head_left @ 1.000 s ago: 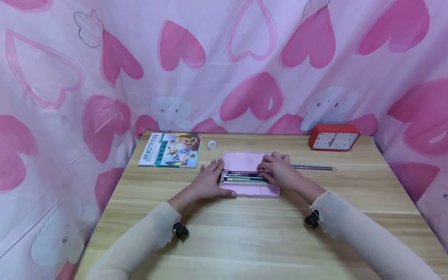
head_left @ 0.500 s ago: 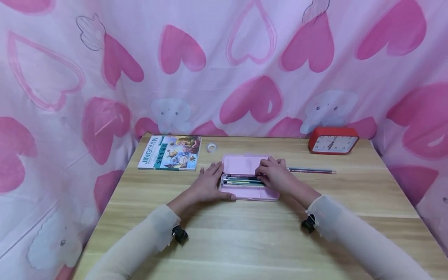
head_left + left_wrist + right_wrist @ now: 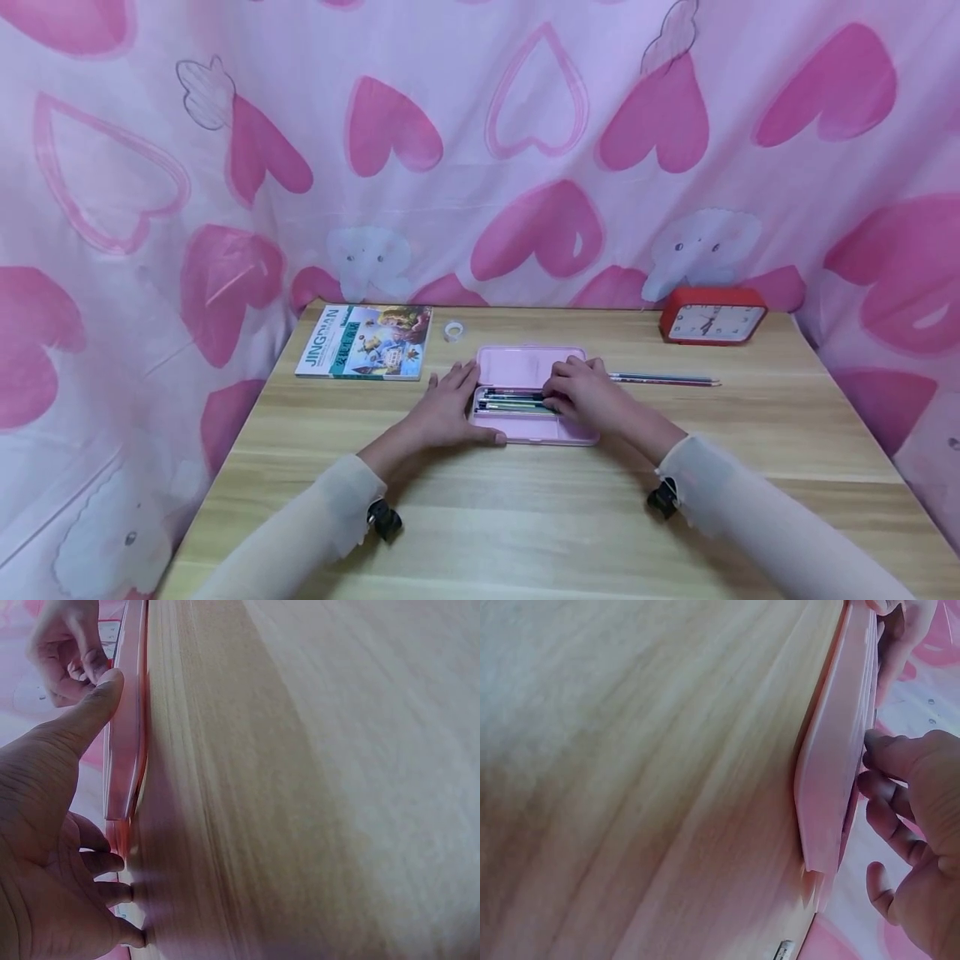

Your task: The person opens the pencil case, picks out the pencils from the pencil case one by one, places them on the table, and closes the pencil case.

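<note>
A pink pencil case (image 3: 536, 428) lies open on the table, its lid folded back. Several pencils (image 3: 513, 403) lie side by side in its rear compartment. My left hand (image 3: 442, 412) spans the case's left end, thumb along the front edge and fingers spread behind; in the left wrist view the thumb lies against the case wall (image 3: 126, 754). Reaching in from the right, my right hand (image 3: 588, 397) bends its fingers over the pencils' right ends, thumb and fingertips pinching down there. Its fingertips (image 3: 871, 742) sit at the case's rim, and their hold is partly hidden.
Loose pencils (image 3: 667, 380) lie to the right of the case, partly behind my right hand. A book (image 3: 367, 342) lies at the back left beside a small tape roll (image 3: 453, 332). A red clock (image 3: 712, 317) stands at the back right, before a heart-patterned curtain (image 3: 420, 208).
My right hand has shifted slightly left over the pencils in the case. The left hand stays at the case's left end. The whole head view has moved, so the scene sits lower.
</note>
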`<action>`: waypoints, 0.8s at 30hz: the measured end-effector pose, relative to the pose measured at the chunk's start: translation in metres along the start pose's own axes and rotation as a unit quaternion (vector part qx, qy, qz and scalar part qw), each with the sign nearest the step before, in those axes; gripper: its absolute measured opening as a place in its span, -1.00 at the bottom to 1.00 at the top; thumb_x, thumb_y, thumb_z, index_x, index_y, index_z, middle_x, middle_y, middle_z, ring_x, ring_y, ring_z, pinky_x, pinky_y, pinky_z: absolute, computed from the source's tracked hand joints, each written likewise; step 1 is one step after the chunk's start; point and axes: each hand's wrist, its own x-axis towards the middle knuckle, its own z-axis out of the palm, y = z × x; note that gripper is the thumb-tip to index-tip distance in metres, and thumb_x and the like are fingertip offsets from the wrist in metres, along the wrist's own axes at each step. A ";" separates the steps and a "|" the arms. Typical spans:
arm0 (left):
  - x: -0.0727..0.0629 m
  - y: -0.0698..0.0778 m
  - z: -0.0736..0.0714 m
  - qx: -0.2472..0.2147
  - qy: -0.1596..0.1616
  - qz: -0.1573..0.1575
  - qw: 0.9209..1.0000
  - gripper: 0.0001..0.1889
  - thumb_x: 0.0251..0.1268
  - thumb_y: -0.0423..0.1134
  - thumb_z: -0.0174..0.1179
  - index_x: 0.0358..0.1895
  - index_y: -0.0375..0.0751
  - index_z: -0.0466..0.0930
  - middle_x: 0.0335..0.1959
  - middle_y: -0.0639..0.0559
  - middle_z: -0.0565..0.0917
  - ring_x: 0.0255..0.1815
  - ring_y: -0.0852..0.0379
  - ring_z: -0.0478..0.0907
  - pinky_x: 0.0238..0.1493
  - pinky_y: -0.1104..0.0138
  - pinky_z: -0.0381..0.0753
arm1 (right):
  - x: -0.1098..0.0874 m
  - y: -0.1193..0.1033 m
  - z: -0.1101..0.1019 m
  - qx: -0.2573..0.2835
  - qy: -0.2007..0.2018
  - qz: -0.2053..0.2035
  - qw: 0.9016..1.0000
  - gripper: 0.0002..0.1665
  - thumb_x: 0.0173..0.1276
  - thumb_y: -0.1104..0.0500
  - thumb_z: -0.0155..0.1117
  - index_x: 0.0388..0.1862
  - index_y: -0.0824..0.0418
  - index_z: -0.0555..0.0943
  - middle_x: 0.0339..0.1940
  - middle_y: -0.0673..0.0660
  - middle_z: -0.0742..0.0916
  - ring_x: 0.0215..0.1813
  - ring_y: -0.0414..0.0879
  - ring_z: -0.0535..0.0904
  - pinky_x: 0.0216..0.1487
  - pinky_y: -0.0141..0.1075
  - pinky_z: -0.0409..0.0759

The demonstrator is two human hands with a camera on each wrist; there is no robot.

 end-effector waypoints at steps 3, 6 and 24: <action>-0.002 0.001 0.001 -0.004 0.002 -0.005 1.000 0.47 0.06 0.58 0.51 0.86 -0.11 -0.09 0.91 -0.01 -0.05 0.93 -0.16 -0.23 0.88 -0.22 -0.32 | -0.001 -0.002 0.002 -0.007 -0.008 -0.004 1.000 -0.84 0.48 0.13 0.58 0.00 -0.04 0.89 -0.12 -0.09 0.76 0.03 -0.09 0.59 0.11 -0.03 0.42; -0.002 0.002 0.000 -0.006 0.001 -0.011 1.000 0.47 0.05 0.59 0.51 0.86 -0.09 -0.09 0.91 0.02 -0.06 0.93 -0.14 -0.25 0.89 -0.20 -0.34 | -0.002 -0.003 0.002 -0.012 -0.012 -0.002 1.000 -0.82 0.47 0.19 0.58 -0.01 -0.04 0.89 -0.13 -0.10 0.76 0.01 -0.10 0.60 0.09 -0.06 0.42; -0.001 0.001 0.001 -0.003 0.002 -0.006 1.000 0.48 0.05 0.59 0.51 0.85 -0.13 -0.09 0.90 -0.02 -0.04 0.93 -0.15 -0.22 0.88 -0.23 -0.29 | 0.003 -0.008 0.005 -0.045 -0.028 0.022 0.998 -0.81 0.50 0.15 0.57 0.04 -0.01 0.89 -0.08 -0.06 0.79 0.02 -0.08 0.63 0.11 -0.04 0.48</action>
